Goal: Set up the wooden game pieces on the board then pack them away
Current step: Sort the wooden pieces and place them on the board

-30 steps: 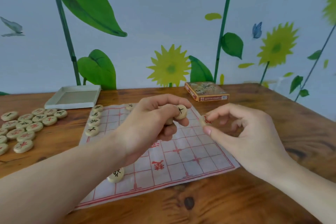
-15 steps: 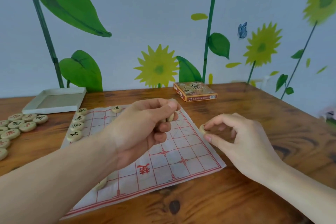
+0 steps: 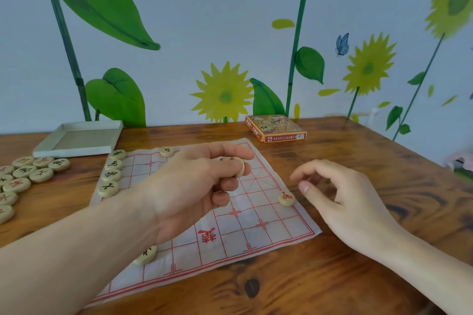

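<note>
A white paper board (image 3: 256, 235) with a red grid lies on the wooden table. My left hand (image 3: 199, 186) hovers over its middle, closed on round wooden game pieces (image 3: 239, 167), part hidden by the fingers. My right hand (image 3: 343, 194) floats just off the board's right edge, fingers apart and holding nothing. A red-marked piece (image 3: 286, 197) rests on that edge beside my right thumb. Several black-marked pieces (image 3: 111, 174) line the board's left edge. One more piece (image 3: 167, 151) sits at the far edge and another piece (image 3: 146, 255) near the front.
A heap of loose pieces (image 3: 23, 176) lies on the table at far left. A shallow white box tray (image 3: 79, 139) stands behind it. An orange game box (image 3: 275, 127) sits near the wall. The table's right edge (image 3: 435, 161) runs diagonally.
My right hand has set the red-marked piece down on the board's right edge and let go, drawing back slightly. My left hand stays closed on its pieces above the board.
</note>
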